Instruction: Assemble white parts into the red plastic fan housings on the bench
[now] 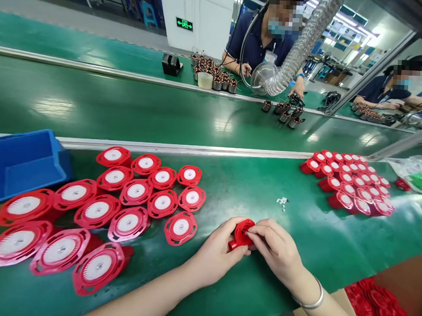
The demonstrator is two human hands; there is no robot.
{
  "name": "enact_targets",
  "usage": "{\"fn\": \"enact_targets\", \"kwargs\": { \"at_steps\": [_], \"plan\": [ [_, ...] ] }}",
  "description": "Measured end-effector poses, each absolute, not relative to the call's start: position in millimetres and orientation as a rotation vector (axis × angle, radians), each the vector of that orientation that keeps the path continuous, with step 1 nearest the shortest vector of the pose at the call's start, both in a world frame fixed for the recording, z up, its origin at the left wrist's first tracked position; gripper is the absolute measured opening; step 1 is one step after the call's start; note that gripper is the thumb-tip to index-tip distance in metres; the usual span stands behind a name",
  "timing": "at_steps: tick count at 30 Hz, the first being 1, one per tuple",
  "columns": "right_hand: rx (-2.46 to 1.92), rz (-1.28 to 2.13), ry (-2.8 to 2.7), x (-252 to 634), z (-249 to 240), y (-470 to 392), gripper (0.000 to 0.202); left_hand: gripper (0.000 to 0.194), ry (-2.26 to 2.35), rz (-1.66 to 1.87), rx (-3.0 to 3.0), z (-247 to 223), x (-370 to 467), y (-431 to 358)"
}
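Note:
My left hand [223,248] is wrapped round a small red plastic housing [241,232], round with a short spout-like stub, held above the green bench. My right hand [279,246] has its thumb and fingertips pinched together at the housing's open face; what they hold, if anything, is hidden. Beyond the hands lies a small cluster of tiny white pieces [283,201]. To the left stand several red units with white ribbed discs [181,227] on top, in loose rows.
A blue bin [30,160] sits at far left. More red units with white discs [354,179] stand at right. A cardboard box [406,272] of red parts is at lower right. Across the belt [146,110], a co-worker [263,43] sits by copper-wound motor cores [215,73] and a duct [305,45].

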State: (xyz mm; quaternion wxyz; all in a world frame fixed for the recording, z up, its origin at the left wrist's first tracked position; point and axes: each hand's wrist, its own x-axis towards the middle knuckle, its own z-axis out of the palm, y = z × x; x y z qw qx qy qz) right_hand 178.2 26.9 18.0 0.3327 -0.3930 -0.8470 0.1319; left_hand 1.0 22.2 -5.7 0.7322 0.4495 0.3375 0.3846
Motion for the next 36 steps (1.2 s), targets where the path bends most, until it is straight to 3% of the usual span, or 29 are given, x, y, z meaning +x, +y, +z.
{"fn": "enact_targets", "kwargs": {
  "at_steps": [8, 19, 30, 34, 36],
  "plan": [
    [-0.967, 0.257, -2.269, 182, 11, 25, 0.021, 0.040, 0.744, 0.875, 0.989, -9, -1, 21],
    [-0.970, -0.031, -2.582, 192, 7, 10, 0.054, 0.041, 0.738, 0.902, 0.966, -13, 0, 22],
    [-1.149, 0.315, -2.247, 192, 15, -5, 0.055, 0.036, 0.701, 0.781, 0.921, -3, -2, 24],
    [-1.022, 0.217, -2.471, 188, 31, -7, 0.052, 0.031, 0.830, 0.727, 1.242, -9, -4, 16],
    [-0.976, 0.075, -2.623, 186, 37, -6, 0.044, 0.039, 0.893, 0.715, 1.418, -20, -7, 14]
  ]
}}
